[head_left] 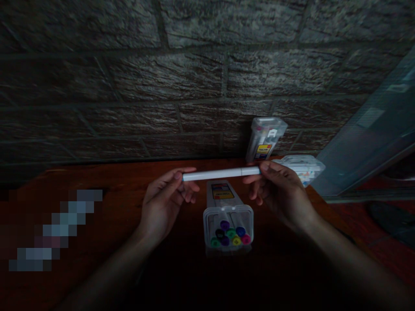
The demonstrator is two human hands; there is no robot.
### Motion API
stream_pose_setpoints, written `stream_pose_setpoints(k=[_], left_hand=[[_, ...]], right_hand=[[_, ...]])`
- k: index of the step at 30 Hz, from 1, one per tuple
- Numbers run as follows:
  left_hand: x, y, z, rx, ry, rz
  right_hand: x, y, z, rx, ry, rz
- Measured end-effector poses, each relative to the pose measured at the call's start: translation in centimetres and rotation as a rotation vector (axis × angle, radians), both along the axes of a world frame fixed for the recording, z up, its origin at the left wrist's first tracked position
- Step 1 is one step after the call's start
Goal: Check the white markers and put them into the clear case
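Observation:
A white marker (214, 174) with bluish ends is held level between my two hands, above the table. My left hand (164, 201) pinches its left end between thumb and fingertips. At the other end, past a thin seam in the barrel, my right hand (280, 190) grips it the same way. Below the marker lies a clear plastic marker case (207, 220), its open end facing me. Several markers (231, 233) with purple, black, green, blue, yellow and pink ends show inside it.
Against the stone-block wall (194, 77) a second clear marker case (264, 138) stands upright. Behind my right hand sits a clear container (306, 166) with small colourful contents. A pixelated patch covers the left side of the wooden table (106, 181). A greyish panel (366, 125) rises at right.

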State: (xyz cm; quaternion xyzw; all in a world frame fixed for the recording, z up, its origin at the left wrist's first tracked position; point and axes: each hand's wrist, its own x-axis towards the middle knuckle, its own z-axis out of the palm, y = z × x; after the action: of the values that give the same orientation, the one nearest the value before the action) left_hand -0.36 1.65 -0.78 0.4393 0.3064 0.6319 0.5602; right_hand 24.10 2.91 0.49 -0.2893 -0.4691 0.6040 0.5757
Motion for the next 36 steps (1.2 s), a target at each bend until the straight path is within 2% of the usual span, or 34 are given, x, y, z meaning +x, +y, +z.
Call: stream_pose_setpoints(k=[8,18,36], left_hand=[[0.4,0.0,0.0,0.011,0.054,0.045],[0.0,0.4,-1.2,0.045,0.203,0.063],[0.3,0.0,-0.9,0.114,0.527,0.158]], right_hand=[[-0.1,0.1,-0.1,-0.004,-0.031,-0.055],[-0.3,0.2,-0.4,0.054,-0.082,-0.102],[-0.8,-0.1,-1.0,0.107,-0.158,-0.038]])
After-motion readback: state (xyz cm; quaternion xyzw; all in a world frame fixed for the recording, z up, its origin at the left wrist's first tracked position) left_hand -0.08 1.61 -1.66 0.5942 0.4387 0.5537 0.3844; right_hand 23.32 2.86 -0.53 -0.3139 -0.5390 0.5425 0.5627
